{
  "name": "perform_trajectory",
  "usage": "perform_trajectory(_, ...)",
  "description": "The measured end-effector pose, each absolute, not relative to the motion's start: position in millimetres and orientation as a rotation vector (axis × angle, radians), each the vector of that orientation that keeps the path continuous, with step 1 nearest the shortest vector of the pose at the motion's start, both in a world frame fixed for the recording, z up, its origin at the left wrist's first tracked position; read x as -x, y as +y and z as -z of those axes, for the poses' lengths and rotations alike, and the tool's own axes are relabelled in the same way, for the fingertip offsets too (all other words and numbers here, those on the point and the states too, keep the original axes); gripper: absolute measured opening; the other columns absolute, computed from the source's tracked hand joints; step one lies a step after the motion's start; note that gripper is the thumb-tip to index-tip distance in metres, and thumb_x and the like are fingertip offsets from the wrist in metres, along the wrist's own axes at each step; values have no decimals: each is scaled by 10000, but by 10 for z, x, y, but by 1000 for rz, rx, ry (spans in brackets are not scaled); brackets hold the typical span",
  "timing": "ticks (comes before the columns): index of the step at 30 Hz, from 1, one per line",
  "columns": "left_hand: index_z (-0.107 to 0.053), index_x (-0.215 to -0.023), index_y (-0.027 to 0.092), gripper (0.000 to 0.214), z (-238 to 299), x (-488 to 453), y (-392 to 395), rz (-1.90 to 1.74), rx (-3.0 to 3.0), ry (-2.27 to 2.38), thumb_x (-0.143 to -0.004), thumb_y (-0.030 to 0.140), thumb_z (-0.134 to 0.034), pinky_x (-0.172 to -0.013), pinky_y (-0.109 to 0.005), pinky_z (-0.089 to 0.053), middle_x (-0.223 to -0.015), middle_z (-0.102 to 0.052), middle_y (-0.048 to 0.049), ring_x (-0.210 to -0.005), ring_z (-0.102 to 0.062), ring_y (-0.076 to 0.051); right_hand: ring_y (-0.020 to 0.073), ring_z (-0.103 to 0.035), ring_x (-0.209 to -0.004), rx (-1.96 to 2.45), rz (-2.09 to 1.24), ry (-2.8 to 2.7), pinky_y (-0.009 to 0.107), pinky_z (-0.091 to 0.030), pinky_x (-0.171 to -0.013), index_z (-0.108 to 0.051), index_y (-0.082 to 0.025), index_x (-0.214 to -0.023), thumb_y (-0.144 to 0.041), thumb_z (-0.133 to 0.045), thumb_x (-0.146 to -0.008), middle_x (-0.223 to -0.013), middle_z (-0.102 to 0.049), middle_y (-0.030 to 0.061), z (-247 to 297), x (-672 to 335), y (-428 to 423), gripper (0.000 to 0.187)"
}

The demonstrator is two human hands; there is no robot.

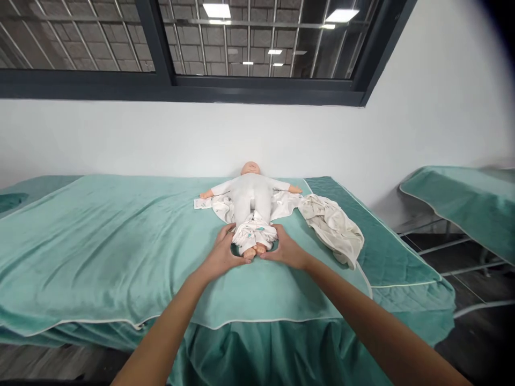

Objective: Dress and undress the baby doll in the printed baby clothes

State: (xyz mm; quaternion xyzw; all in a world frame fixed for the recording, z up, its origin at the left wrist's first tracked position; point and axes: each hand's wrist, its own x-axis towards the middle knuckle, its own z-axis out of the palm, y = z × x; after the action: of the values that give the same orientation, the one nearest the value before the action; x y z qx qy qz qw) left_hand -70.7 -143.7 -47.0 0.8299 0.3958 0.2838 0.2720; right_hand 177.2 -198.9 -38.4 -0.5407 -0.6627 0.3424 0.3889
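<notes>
A: State the position of the doll.
B: The doll (pixel 252 187) lies face up on the bed (pixel 120 230), head toward the wall (pixel 161 139) and feet toward the person. Its arms extend to both sides; its legs lie side by side.

A: Identify the item at the legs.
B: A printed garment (pixel 254 233), white with dark and green markings. It is bunched around the lower legs; both feet (pixel 250 253) project from its near end.

A: Specify the left hand.
B: The left hand (pixel 225 249) is beside the garment, curved into a C. Its fingers reach the garment's edge; its thumb is at the near foot on that side.

A: And the right hand?
B: The right hand (pixel 287 249) mirrors it on the opposite side, thumb beside the other foot. For both hands, whether the fingers pinch the fabric cannot be determined from this view.

A: List adjacent items.
B: A white cloth (pixel 221 206) is spread partly beneath the doll and shows on both sides. A crumpled cream cloth (pixel 333 228) lies to the doll's right-hand side as viewed.

A: Surroundings?
B: A dark-framed window (pixel 257 88) above the bed, with metal bars beyond the glass; a second bed (pixel 462 198) stands at the far right.
</notes>
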Motion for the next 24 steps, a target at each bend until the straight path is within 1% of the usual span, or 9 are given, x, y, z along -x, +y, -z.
perform_trajectory(2, -587, -1238, 176, 651, 432, 698, -1513, -819, -2267, 1050, -707, 504, -772, -1155, -443, -366, -1441, -413, -149, -1377, -397, -326, 301, -572, -1169, 1380, -908, -1712, 429, -468, -995, -453, -278, -1230, -548, -811, -659, -1243, -615, 67, 281, -1751, -2025, 726)
perform_trajectory(4, -645, -1069, 171, 455, 329, 730, -1611, -815, -2280, 1063, -769, 508, -710, -1079, -442, -428, -1268, -547, -126, -1260, -489, -311, 280, -608, -1052, 1448, -937, -1744, 401, -491, -901, -506, -243, -1155, -585, -775, -687, -1132, -652, 53, 145, -1749, -2072, 638)
perform_trajectory(6, -655, -955, 166, 385, 184, 798, -1712, -732, -2208, 1061, -801, 518, -671, -996, -442, -470, -1093, -628, -97, -1121, -559, -299, 256, -606, -971, 1519, -938, -1784, 364, -479, -835, -551, -215, -1074, -599, -740, -718, -1049, -659, 45, -10, -1775, -2129, 557)
perform_trajectory(9, -659, -1042, 168, 402, -65, 946, -1815, -561, -1912, 945, -820, 504, -658, -920, -404, -500, -1050, -685, -64, -1019, -614, -270, 224, -587, -928, 1510, -1035, -1869, 312, -457, -776, -593, -201, -1015, -559, -742, -736, -1015, -651, 34, -255, -1865, -2219, 478)
perform_trajectory(11, -654, -1117, 178, 422, -250, 1049, -1832, -460, -1748, 849, -818, 474, -671, -896, -367, -506, -1086, -703, -51, -1017, -630, -258, 209, -586, -904, 1420, -1235, -1938, 291, -450, -747, -612, -196, -1014, -535, -769, -723, -996, -650, 24, -430, -1939, -2266, 474)
perform_trajectory(13, -664, -1107, 182, 421, -473, 1131, -1820, -346, -1709, 782, -785, 448, -709, -883, -341, -503, -1083, -711, -45, -1023, -634, -257, 196, -588, -893, 1278, -1413, -2007, 286, -447, -749, -627, -187, -1024, -548, -739, -761, -991, -651, 24, -630, -1997, -2293, 461)
perform_trajectory(17, -677, -1045, 211, 381, -1106, 1166, -1820, -19, -1949, 728, -743, 437, -734, -837, -282, -490, -1109, -700, -26, -1037, -626, -249, 179, -580, -853, 1164, -1329, -2155, 298, -438, -772, -669, -177, -915, -634, -526, -898, -944, -668, 37, -1146, -1991, -2299, 480)
perform_trajectory(21, -672, -951, 229, 381, -1870, 1028, -1936, 278, -2335, 805, -674, 474, -766, -661, -217, -434, -932, -684, 15, -839, -610, -189, 187, -618, -870, 1231, -1337, -2239, 285, -454, -777, -730, -205, -968, -633, -582, -862, -979, -713, 51, -1715, -1804, -2340, 465)
perform_trajectory(24, -683, -907, 231, 352, -2356, 904, -2053, 411, -2464, 807, -662, 471, -762, -630, -214, -410, -877, -669, 22, -785, -588, -171, 188, -649, -857, 1251, -1430, -2333, 274, -476, -763, -748, -194, -960, -618, -668, -798, -924, -732, 56, -2074, -1627, -2424, 460)
